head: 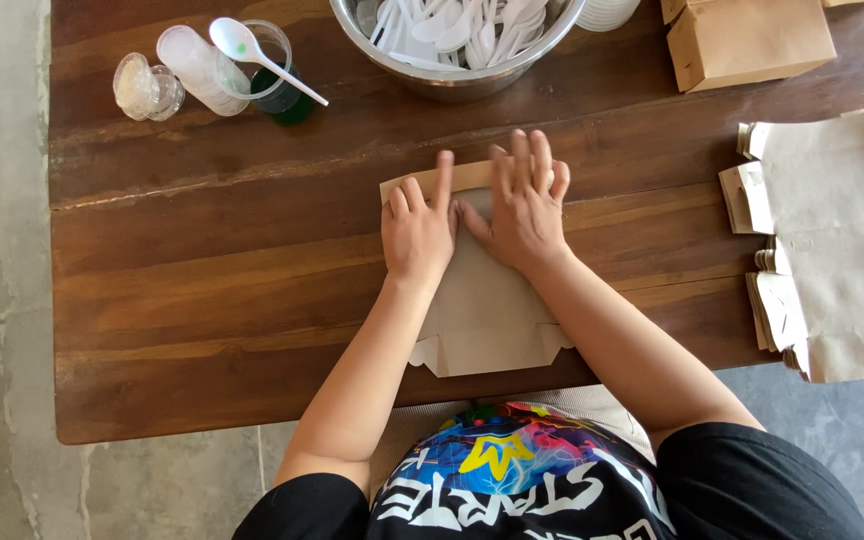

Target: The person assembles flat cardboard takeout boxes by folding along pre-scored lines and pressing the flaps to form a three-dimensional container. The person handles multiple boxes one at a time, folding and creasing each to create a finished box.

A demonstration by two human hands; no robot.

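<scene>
A flat brown paper bag (482, 310) lies on the wooden table (202, 280) in front of me, its folded bottom toward my body. My left hand (417, 225) presses on the bag's far end, index finger stretched along the folded top edge. My right hand (524, 200) lies flat beside it with fingers spread, pressing the same fold down. Both hands touch the bag and each other at the thumbs. Neither hand grips anything.
A metal bowl (457, 75) of white plastic spoons stands at the far middle. Clear plastic cups (202, 70), small lidded cups (145, 88) and a cup of green liquid with a spoon (277, 80) sit far left. Folded brown bags (747, 40) and flat bags (832, 240) lie right.
</scene>
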